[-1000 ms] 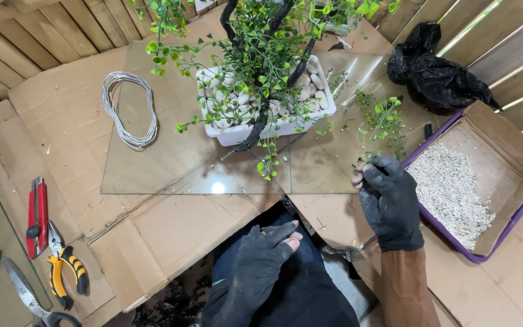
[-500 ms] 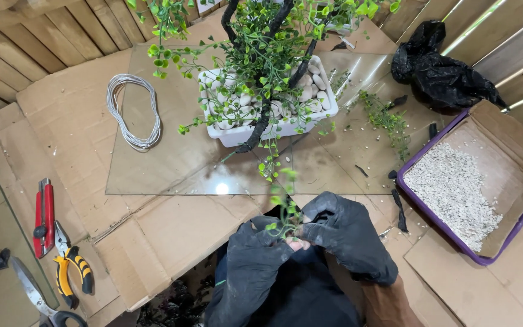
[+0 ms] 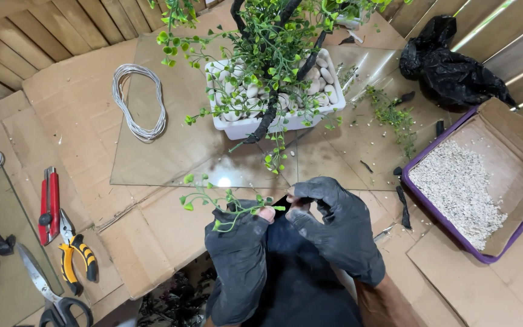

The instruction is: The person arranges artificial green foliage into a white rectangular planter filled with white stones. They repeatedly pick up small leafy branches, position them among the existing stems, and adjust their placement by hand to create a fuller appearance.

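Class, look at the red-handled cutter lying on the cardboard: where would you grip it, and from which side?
Grip the red-handled cutter around its long red handles, coming from above. It lies flat and upright in the picture, clear of the yellow pliers below it, so both handle edges are free.

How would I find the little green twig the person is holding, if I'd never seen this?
Start at the white planter with pebbles and a leafy green tree on the glass sheet. Come straight down to the two black-gloved hands; the sprig sticks out leftward from the left hand grip, beside the right hand. Unlike the loose sprigs lying near the purple-edged box, it is held off the table.
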